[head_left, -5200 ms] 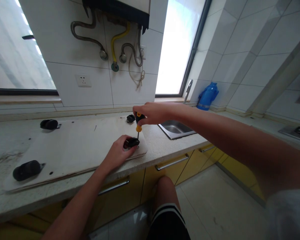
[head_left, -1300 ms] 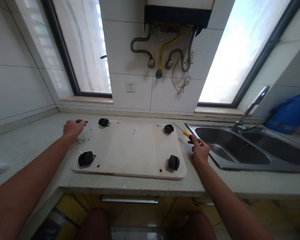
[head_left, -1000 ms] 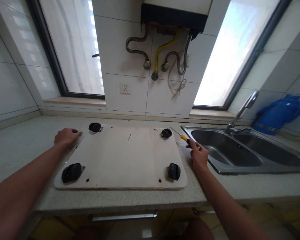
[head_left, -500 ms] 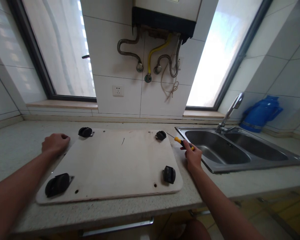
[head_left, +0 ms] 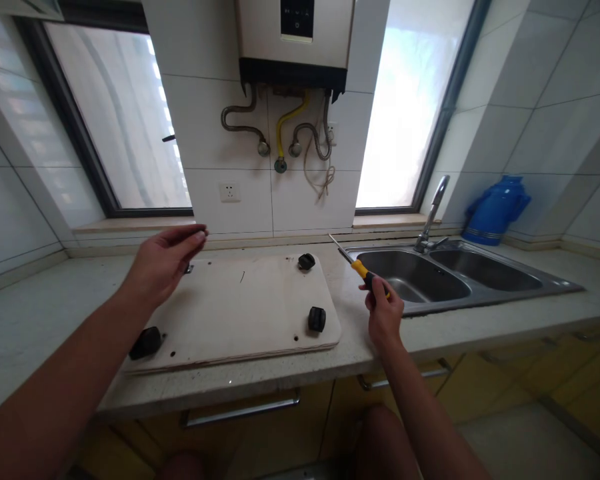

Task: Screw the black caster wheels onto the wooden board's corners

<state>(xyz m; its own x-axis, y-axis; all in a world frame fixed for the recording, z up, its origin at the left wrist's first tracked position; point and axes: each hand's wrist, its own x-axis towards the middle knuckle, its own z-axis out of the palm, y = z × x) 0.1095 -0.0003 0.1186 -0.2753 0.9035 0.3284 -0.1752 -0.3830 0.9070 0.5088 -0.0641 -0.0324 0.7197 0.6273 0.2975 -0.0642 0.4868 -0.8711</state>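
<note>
My right hand [head_left: 384,310] grips a screwdriver [head_left: 361,270] by its yellow and black handle, its thin shaft pointing up and left above the counter beside the sink. Raised over the far left corner of a white board [head_left: 240,313], my left hand [head_left: 163,263] has thumb and fingers pinched together; whatever is between them is too small to name. The board lies flat on the counter. Black casters sit at its corners: one far right [head_left: 307,261], one near right [head_left: 317,319] and one near left [head_left: 146,343]. My left hand hides most of the far left corner.
A double steel sink [head_left: 473,297] with a tap [head_left: 433,213] is set into the counter [head_left: 260,383] at the right. A blue jug-like vessel [head_left: 496,210] stands behind it. On the wall hang a water heater [head_left: 295,47] with hoses and a socket [head_left: 229,192].
My left hand has risen and moved right, from beside the board to above its far left corner. The screwdriver has been lifted away from the far right caster. The camera view has shifted.
</note>
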